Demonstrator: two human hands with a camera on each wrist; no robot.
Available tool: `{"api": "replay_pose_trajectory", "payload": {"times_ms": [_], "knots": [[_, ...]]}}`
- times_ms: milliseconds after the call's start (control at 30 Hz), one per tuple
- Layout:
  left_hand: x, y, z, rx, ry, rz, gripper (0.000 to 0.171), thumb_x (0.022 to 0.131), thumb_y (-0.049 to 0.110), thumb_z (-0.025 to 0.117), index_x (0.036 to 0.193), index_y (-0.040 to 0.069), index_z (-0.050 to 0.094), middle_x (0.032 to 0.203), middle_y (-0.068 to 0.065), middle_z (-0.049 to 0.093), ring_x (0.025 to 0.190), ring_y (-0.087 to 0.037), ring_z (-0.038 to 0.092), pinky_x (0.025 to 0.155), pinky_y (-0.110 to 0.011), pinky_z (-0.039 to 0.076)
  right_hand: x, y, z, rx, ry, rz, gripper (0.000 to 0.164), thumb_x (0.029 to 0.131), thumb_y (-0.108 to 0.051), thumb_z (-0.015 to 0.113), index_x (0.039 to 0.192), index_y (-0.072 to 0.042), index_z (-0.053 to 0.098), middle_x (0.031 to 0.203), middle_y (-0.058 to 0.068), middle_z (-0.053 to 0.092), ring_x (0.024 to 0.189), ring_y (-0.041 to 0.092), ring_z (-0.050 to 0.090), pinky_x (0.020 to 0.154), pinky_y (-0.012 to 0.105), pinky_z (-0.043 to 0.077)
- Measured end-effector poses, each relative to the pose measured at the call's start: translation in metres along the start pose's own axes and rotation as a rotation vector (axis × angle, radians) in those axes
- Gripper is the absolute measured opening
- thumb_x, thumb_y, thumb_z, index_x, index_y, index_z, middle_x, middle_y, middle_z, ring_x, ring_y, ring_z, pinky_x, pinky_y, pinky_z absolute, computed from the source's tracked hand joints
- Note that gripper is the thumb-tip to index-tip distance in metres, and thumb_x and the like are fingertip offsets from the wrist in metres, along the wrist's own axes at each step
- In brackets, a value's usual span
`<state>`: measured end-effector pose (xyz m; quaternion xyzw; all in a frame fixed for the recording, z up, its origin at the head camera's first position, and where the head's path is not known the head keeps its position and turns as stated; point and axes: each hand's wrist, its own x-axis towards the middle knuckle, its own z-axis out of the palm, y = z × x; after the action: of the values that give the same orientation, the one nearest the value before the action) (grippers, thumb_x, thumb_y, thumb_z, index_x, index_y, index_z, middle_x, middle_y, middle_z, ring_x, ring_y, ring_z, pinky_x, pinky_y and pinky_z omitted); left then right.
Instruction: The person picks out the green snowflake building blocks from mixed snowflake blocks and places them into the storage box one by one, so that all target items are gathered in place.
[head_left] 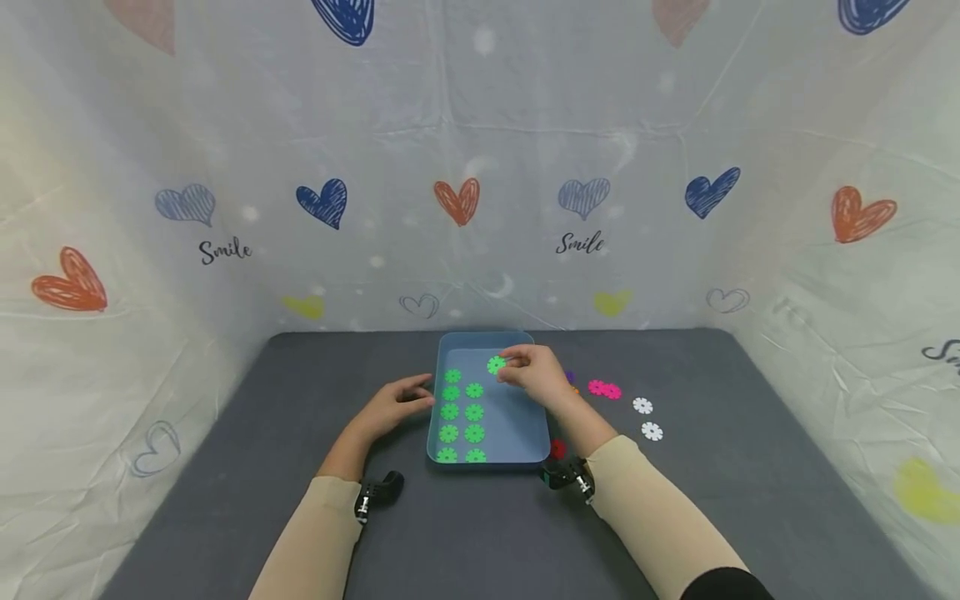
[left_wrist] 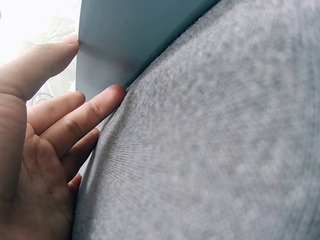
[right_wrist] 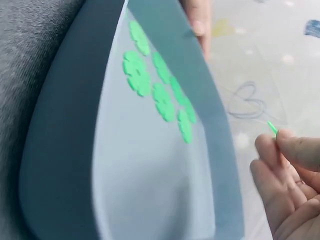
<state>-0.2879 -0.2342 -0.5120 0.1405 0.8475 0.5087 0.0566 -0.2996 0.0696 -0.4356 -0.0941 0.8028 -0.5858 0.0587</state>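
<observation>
Between thumb and fingers, my right hand (head_left: 534, 375) pinches a green notched, flower-shaped disc (head_left: 495, 365) above the far right part of a blue tray (head_left: 517, 429). Edge-on, that same disc (right_wrist: 271, 127) shows at the fingertips in the right wrist view. Two columns of matching green discs (head_left: 474, 412) lie along the tray's left side. My left hand (head_left: 392, 407) is at the tray's left wall, its fingers loosely extended. In the left wrist view, thumb and fingertips of the left hand (left_wrist: 55, 132) meet the tray's outer wall (left_wrist: 135, 37).
Right of the tray on the grey table (head_left: 480, 533) lie pink discs (head_left: 604, 389), white discs (head_left: 652, 431) and a red disc (head_left: 558, 448). Purple and orange ones are partly hidden by the right forearm. A heart-printed curtain (head_left: 510, 283) encloses the back and sides.
</observation>
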Motion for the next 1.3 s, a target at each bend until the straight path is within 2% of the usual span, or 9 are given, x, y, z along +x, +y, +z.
{"api": "replay_pose_trajectory", "payload": {"times_ms": [133, 267, 367, 567, 733, 933, 1167, 1300], "knots": [[0.0, -0.001, 0.001, 0.005, 0.008, -0.004, 0.065, 0.098, 0.032, 0.073, 0.153, 0.005, 0.049, 0.116, -0.005, 0.072, 0.124, -0.029, 0.058, 0.105, -0.053, 0.042, 0.012, 0.004, 0.015, -0.12, -0.005, 0.01, 0.029, 0.094, -0.007, 0.076, 0.122, -0.003, 0.073, 0.092, 0.007, 0.07, 0.087, 0.028, 0.071, 0.079, 0.042, 0.058], [0.0, 0.0, 0.001, 0.006, 0.009, -0.006, 0.065, 0.098, 0.032, 0.073, 0.153, 0.006, 0.049, 0.116, -0.005, 0.071, 0.122, -0.029, 0.058, 0.103, -0.051, 0.042, 0.025, 0.005, 0.025, -0.253, -0.002, 0.022, 0.027, 0.095, -0.01, 0.075, 0.121, -0.006, 0.074, 0.091, 0.005, 0.071, 0.079, 0.022, 0.069, 0.069, 0.036, 0.055], [0.0, 0.001, 0.0, -0.006, 0.008, -0.004, 0.065, 0.098, 0.031, 0.073, 0.153, 0.006, 0.049, 0.116, -0.005, 0.071, 0.123, -0.029, 0.059, 0.104, -0.051, 0.042, 0.035, 0.004, 0.033, -0.377, 0.012, 0.02, 0.025, 0.094, -0.012, 0.075, 0.119, -0.008, 0.076, 0.095, 0.005, 0.072, 0.082, 0.022, 0.067, 0.072, 0.038, 0.053], [-0.001, 0.001, 0.0, -0.004, 0.002, -0.012, 0.065, 0.098, 0.03, 0.073, 0.153, 0.004, 0.048, 0.115, -0.005, 0.071, 0.122, -0.028, 0.059, 0.105, -0.052, 0.043, 0.047, 0.004, 0.047, -0.622, -0.014, 0.02, 0.024, 0.096, -0.016, 0.073, 0.119, -0.013, 0.078, 0.11, 0.007, 0.074, 0.093, 0.024, 0.068, 0.08, 0.041, 0.055], [0.0, 0.001, 0.001, -0.035, 0.003, -0.042, 0.067, 0.097, 0.032, 0.075, 0.153, 0.008, 0.049, 0.115, -0.004, 0.071, 0.122, -0.028, 0.06, 0.106, -0.053, 0.042, 0.053, 0.006, 0.054, -0.687, -0.014, 0.037, 0.025, 0.098, -0.013, 0.068, 0.121, -0.014, 0.077, 0.116, 0.008, 0.073, 0.1, 0.026, 0.069, 0.082, 0.042, 0.056], [0.0, 0.0, 0.0, -0.036, -0.003, -0.024, 0.066, 0.098, 0.032, 0.073, 0.154, 0.006, 0.047, 0.116, -0.005, 0.071, 0.122, -0.029, 0.06, 0.106, -0.054, 0.043, 0.055, 0.009, 0.057, -0.714, -0.03, 0.053, 0.028, 0.099, -0.011, 0.065, 0.125, -0.013, 0.075, 0.123, 0.01, 0.071, 0.108, 0.029, 0.067, 0.085, 0.042, 0.055], [0.002, 0.0, 0.002, -0.032, -0.019, -0.012, 0.066, 0.099, 0.031, 0.072, 0.154, 0.007, 0.047, 0.117, -0.005, 0.071, 0.123, -0.029, 0.06, 0.106, -0.054, 0.043, 0.049, 0.004, 0.047, -0.719, -0.084, 0.055, 0.027, 0.101, -0.014, 0.065, 0.127, -0.011, 0.073, 0.133, 0.014, 0.065, 0.115, 0.034, 0.064, 0.092, 0.046, 0.053], [0.001, -0.002, 0.001, -0.019, -0.014, 0.0, 0.065, 0.099, 0.029, 0.071, 0.154, 0.006, 0.047, 0.118, -0.006, 0.071, 0.123, -0.03, 0.06, 0.105, -0.054, 0.044, 0.04, -0.009, 0.036, -0.698, -0.131, 0.022, 0.032, 0.102, -0.017, 0.065, 0.132, -0.009, 0.07, 0.128, 0.015, 0.067, 0.112, 0.032, 0.065, 0.089, 0.046, 0.054]]}}
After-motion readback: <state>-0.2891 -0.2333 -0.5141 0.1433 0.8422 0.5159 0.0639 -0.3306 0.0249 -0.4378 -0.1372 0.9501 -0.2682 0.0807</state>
